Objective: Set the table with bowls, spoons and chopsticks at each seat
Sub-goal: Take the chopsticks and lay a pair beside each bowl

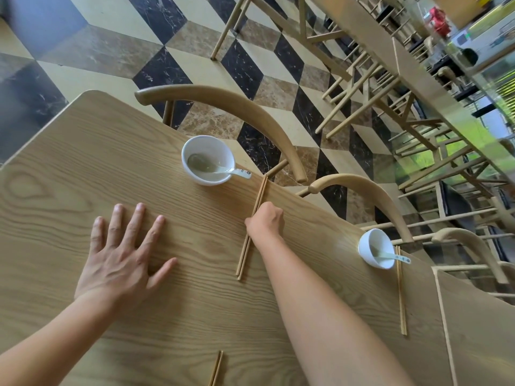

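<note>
As right hand (266, 220) grips chopsticks (259, 196), bowl (220, 147) — near

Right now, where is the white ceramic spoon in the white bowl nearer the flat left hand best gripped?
Probably pinch the white ceramic spoon by its handle end, which juts over the rim of the white bowl toward the wooden chopsticks. Come from above on that side: the scoop lies low inside the bowl.
</note>
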